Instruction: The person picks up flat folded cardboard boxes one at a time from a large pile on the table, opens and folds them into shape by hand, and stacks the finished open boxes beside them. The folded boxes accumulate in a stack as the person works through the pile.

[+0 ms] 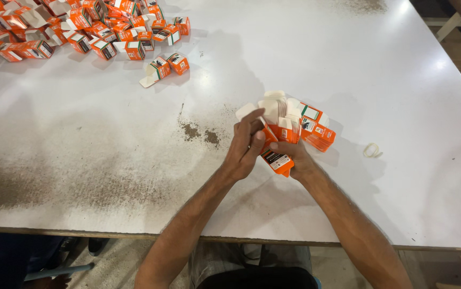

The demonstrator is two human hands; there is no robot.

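- fingers of the left hand curl and pinch the near edge of a fanned stack of flat cartons, thumb pressed toward the fingertips.
- right hand grips the stack from below, fingers closed round its orange lower end; the thumb seems to lie along the front, though that part is hard to make out.
- the stack of flat cartons, orange with white flaps, sits between both hands just above the white table, right of centre.
- a small rubber band lies on the table near the right of the stack.
- a pile of folded orange boxes spreads across the far left corner, well apart.
- dark dusty smudges mark the tabletop just left of the hands.
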